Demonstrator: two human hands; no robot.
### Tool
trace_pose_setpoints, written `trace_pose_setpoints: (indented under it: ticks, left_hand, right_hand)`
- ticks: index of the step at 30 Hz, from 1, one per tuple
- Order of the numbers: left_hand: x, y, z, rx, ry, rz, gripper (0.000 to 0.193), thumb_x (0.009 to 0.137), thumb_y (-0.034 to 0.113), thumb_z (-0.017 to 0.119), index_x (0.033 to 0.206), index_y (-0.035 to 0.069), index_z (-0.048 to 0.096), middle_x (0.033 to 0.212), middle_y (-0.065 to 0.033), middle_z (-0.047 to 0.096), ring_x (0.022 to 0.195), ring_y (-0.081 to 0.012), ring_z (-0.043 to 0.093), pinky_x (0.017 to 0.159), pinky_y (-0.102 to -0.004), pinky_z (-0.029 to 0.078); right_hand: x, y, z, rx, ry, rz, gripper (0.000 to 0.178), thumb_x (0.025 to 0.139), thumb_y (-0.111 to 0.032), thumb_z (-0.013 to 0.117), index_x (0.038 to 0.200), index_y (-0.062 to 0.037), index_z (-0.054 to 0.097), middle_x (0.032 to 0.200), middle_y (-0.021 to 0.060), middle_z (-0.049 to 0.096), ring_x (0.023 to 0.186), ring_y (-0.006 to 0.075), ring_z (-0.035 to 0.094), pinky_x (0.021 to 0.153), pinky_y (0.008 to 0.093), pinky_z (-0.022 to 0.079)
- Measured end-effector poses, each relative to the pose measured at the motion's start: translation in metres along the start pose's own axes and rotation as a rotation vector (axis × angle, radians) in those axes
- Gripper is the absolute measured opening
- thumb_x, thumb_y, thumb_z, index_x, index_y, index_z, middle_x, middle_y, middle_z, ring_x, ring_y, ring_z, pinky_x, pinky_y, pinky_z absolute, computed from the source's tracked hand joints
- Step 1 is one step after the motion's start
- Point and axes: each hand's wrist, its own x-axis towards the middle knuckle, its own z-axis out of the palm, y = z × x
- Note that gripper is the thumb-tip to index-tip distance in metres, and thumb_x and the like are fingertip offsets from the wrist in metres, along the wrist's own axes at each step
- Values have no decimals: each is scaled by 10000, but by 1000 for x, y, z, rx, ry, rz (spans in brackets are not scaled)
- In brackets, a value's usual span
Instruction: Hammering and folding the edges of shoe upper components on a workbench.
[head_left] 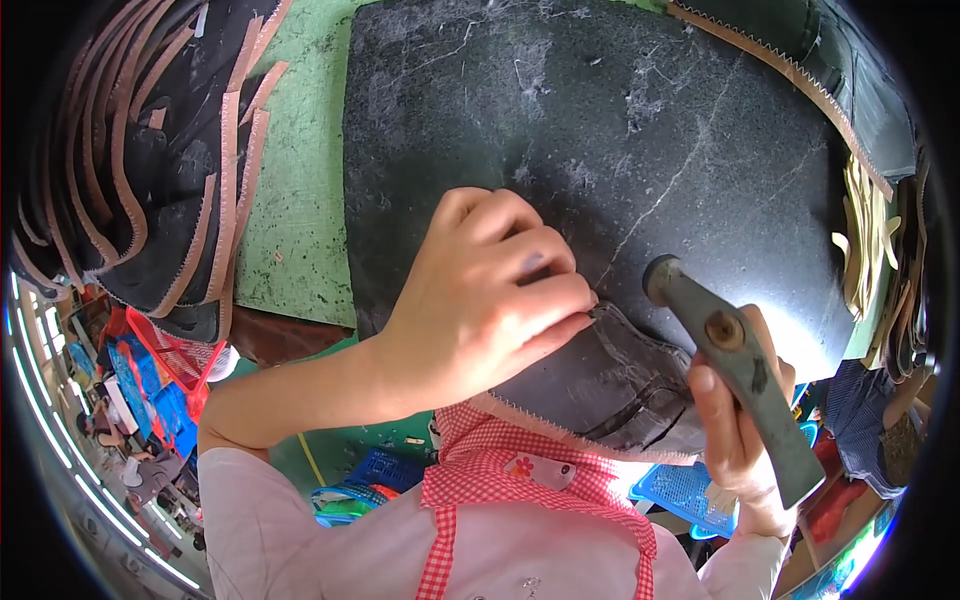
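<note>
A dark, leather-like piece (645,385) with a tan zigzag-stitched strip along its near edge lies over the near edge of a black slab (540,110). My left hand (490,285) is closed at this piece's far edge, its fingertips pinching the border. In my right hand (735,430) is a hammer (765,410), held above the right side of the piece. The hammer's round face points away from me and its flat end towards me. Its handle is mostly hidden by my fingers.
Stacked dark pieces with tan strips (228,180) lie at the left on a green board (290,190). Another stitched piece (850,90) is at the far right, near a bundle of cream strips (865,245). Red (170,350) and blue baskets (680,490) stand lower down.
</note>
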Motion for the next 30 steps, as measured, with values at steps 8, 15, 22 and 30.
trace_pose_setpoints:
  ticks: [8, 15, 22, 30]
  left_hand:
    - [-4, 20, 1, 170, -27, 129, 249, 727, 146, 737, 975, 120, 753, 944, -5, 651, 911, -227, 624, 923, -461, 463]
    - [-6, 9, 6, 168, 65, 116, 288, 691, 190, 870, 947, 136, 749, 939, 22, 666, 933, -234, 621, 919, -468, 445]
    - [-10, 7, 5, 144, 0, -20, 418, 711, 297, 900, 1010, 104, 681, 1093, -55, 610, 1076, -296, 561, 969, -491, 417]
    - [-22, 16, -33, -349, -165, -49, 246, 870, 134, 855, 1041, 87, 685, 963, -93, 746, 785, -269, 707, 748, -348, 559]
  right_hand:
    - [0, -8, 11, 59, -64, 165, 134, 1006, -70, 645, 1095, 4, 579, 731, 134, 585, 554, 251, 588, 503, 366, 434]
    - [17, -22, 4, 53, -11, 127, 141, 986, -40, 657, 1090, 20, 584, 725, 174, 585, 549, 251, 589, 527, 371, 431]
    - [-3, 4, 1, 38, -40, 92, 154, 986, -108, 721, 1056, -20, 616, 685, 146, 582, 567, 300, 574, 559, 390, 457]
    - [-31, 84, -32, -327, 548, 201, 229, 855, -91, 794, 1037, -43, 665, 965, 175, 686, 914, 401, 703, 787, 446, 558]
